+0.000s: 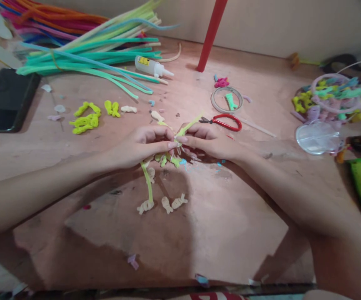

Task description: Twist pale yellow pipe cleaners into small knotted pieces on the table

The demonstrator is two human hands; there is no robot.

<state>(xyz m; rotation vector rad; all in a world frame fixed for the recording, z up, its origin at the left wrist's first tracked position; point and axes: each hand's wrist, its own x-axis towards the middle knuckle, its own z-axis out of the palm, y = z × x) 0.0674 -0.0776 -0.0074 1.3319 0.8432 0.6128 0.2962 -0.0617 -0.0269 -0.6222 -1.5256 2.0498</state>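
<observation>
Together, both hands (175, 143) pinch a green pipe-cleaner piece (149, 185), its middle hidden by fingertips (172, 145).

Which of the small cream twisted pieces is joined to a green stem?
The leftmost cream piece of the three nearest the camera; the green stem runs up to the hands, the others lie loose.

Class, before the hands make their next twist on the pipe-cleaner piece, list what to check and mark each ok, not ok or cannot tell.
1. Both hands grip the pipe-cleaner piece: left hand, right hand: ok.
2. Scissors close by: ok.
3. Glue bottle capped: cannot tell.
4. Cream curls lie apart from the hands: ok.
5. Phone away from the work: ok.
</observation>
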